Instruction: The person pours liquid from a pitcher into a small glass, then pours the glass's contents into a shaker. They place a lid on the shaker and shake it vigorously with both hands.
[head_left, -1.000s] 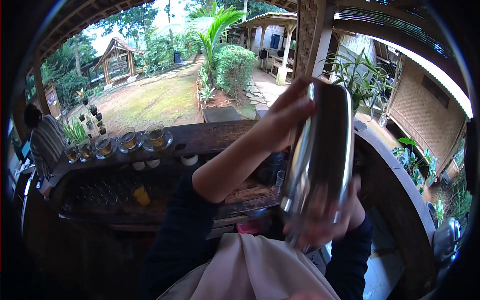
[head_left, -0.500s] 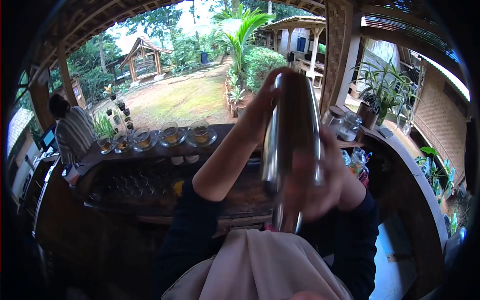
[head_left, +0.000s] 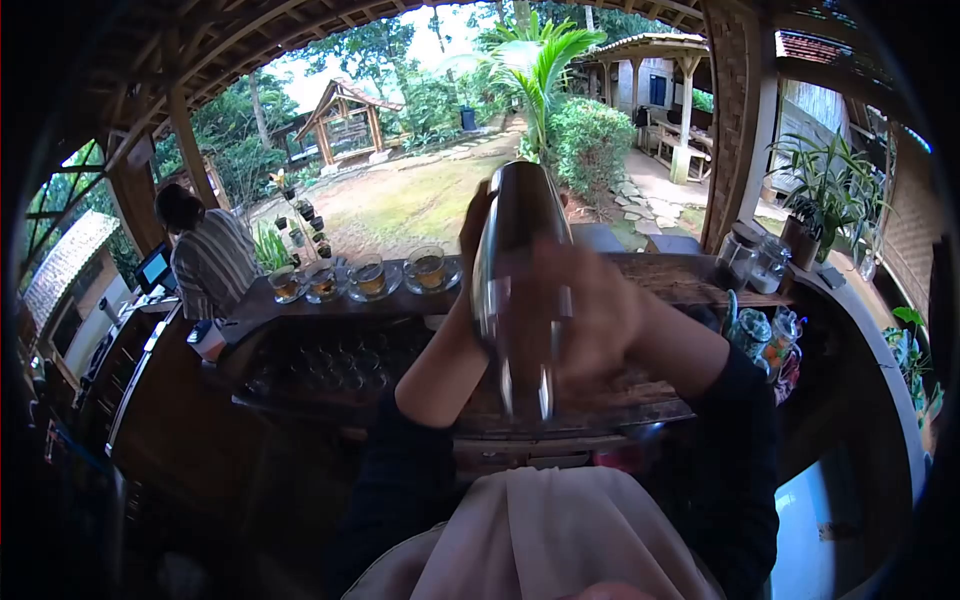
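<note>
A shiny metal cocktail shaker (head_left: 520, 215) is raised in front of me, over the counter, smeared by motion. My left hand (head_left: 474, 228) is closed round its upper left side, with most of the fingers hidden behind the metal. My right hand (head_left: 602, 312), blurred, grips the shaker lower down on the right. Both forearms reach up from dark sleeves. Beyond my left forearm, several glass cups of amber drink on saucers, among them a nearer cup (head_left: 426, 268), line the wooden counter (head_left: 660, 272).
Clear glasses (head_left: 345, 370) stand on the lower shelf at left. Lidded jars (head_left: 768, 265) and a potted plant (head_left: 815, 190) occupy the right end. A person in a striped shirt (head_left: 212, 260) stands at far left near a screen (head_left: 154, 268). A garden lies beyond.
My view has swung left, so the surroundings sit further right. The shaker has shifted left in view and its top is slightly lower, still between both hands.
</note>
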